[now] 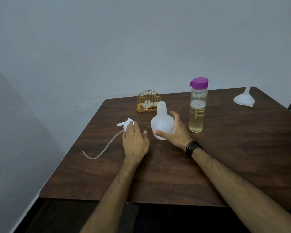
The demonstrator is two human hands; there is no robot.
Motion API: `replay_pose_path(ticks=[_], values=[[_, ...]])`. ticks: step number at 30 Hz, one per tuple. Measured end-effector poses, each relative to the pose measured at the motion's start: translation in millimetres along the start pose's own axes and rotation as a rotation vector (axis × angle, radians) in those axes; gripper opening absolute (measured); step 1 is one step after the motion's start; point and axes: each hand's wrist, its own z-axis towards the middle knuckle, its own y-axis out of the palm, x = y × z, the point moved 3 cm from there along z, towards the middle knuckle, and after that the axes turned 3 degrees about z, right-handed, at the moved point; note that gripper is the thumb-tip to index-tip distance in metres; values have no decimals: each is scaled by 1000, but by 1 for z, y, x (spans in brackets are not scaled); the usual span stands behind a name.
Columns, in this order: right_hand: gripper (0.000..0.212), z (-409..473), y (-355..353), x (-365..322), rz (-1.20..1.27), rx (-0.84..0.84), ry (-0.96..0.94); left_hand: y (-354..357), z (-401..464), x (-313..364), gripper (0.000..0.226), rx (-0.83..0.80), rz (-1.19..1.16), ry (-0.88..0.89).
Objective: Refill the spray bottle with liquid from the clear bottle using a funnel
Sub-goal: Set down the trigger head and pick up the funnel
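Right of the spray bottle [161, 122], past the clear bottle [198, 106], sits the funnel [244, 98], spout up, at the worktop's far corner. Our right hand [174, 133] cups the open-necked spray bottle and is nearer; left hand [134, 140] rests flat on the sprayer head [126, 123]. Right reaches, we reckon.

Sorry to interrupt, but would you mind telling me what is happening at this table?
A person is preparing to refill a spray bottle. The right hand grips the open bottle upright, while the left hand rests on the removed spray head, lying on the table. The clear bottle remains capped, and the funnel sits untouched at the far right.
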Motion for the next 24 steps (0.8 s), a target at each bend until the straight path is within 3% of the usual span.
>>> replay_pose_path(ticks=[3, 5, 9, 14, 20, 24], values=[[118, -10, -3, 6, -31, -3, 54, 14, -15, 6, 72, -309, 97, -28], [110, -22, -8, 11, -106, -18, 43, 12, -25, 12, 76, -400, 131, -33], [81, -56, -19, 16, -444, -181, -99, 5, -51, 27, 79, -432, 139, -6], [76, -87, -56, 29, -653, -250, -166, 1, -89, 53, 80, -417, 127, 112], [75, -100, -129, 65, -726, -205, -56, 8, -115, 97, 73, -466, 44, 436], [78, -88, -174, 93, -752, -147, 97, 23, -103, 137, 73, -507, 35, 551]])
